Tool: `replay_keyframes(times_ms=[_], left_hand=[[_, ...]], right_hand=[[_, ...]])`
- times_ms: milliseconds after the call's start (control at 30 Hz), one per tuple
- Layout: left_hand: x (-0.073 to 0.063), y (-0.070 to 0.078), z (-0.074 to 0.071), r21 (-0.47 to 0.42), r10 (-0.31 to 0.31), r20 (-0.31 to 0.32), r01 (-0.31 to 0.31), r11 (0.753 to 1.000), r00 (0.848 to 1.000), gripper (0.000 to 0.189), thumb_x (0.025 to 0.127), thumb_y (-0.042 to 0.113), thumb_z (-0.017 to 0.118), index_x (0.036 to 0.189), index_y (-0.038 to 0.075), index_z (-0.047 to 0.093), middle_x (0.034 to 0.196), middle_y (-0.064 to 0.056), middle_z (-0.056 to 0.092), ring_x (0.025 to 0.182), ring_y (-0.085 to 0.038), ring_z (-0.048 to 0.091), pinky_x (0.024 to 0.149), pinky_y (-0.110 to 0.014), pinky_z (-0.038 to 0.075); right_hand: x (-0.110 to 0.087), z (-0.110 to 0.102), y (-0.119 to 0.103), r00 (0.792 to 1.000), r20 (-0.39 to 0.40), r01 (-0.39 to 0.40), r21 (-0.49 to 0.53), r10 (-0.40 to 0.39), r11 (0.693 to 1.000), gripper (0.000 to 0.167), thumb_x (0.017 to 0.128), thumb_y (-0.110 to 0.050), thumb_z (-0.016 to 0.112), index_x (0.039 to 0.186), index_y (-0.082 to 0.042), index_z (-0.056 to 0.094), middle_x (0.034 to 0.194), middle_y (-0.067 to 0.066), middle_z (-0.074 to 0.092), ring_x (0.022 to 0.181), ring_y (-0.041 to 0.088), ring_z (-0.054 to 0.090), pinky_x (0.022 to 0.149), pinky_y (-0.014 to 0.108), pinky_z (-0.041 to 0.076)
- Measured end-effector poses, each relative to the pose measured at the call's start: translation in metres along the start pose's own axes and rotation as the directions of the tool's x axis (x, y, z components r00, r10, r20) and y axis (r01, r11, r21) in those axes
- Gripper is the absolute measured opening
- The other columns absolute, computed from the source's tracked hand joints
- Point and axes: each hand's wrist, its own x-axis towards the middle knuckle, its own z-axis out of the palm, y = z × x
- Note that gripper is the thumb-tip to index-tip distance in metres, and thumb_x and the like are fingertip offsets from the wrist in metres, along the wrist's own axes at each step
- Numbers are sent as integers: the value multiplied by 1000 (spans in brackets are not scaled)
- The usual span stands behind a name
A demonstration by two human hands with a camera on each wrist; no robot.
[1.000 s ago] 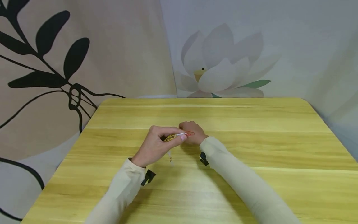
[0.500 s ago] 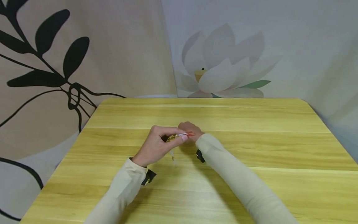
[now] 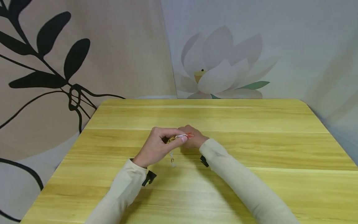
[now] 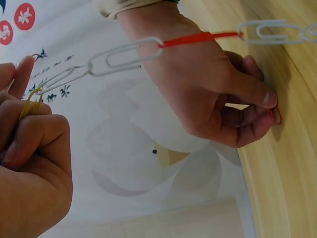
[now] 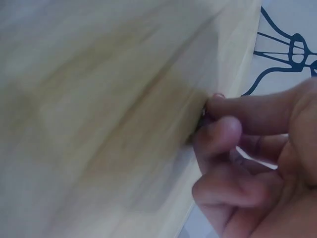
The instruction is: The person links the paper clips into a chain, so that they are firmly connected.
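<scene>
My left hand pinches a chain of linked paper clips between thumb and forefinger, above the table. Yellow clips bunch in the palm, a white one crosses the fingertips, and red loops stick out past them. Part of the chain dangles below the hand. In the left wrist view, white paper clips and a red link stretch in front of my right hand. That hand reaches down beyond the left one, pinching a red paper clip close to the tabletop. Its fingers mostly hide this clip in the right wrist view.
A wood-grain table spreads under both hands. Behind it hangs a cloth backdrop printed with dark leaves and a pale lotus. Black wrist straps sit at the cuffs of the light sleeves.
My right hand has shifted slightly to the right and toward me over the last half second. The left hand keeps its pinch nearly still, while the dangling chain end swings a little.
</scene>
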Motion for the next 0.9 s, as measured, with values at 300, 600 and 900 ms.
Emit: replay_keyframes(times_ms=[300,600,900], left_hand=[[0,-3,0,-12,3,2,-3,1000,1000,18,97,18,67,107,7,77,110,-5,77,110,-12,70,100,-36,53],[0,-3,1,33,-24,-39,25,999,999,17,97,21,67,104,11,79,105,-4,79,96,-11,71,85,-29,54],[2,-5,3,25,9,-50,-8,1000,999,16,98,16,65,103,10,79,102,-7,79,63,-6,49,63,-20,43]], right_hand=[[-13,-11,10,995,-65,88,127,-80,988,16,96,-10,56,82,-12,64,69,-2,51,62,11,40,60,23,36],[-54,-37,10,995,-42,91,674,-86,733,8,96,-4,58,100,-5,64,88,9,59,57,20,49,54,28,42],[-85,-53,6,984,-117,174,781,-134,599,10,95,-5,61,105,-2,62,89,14,65,54,14,51,51,24,39]])
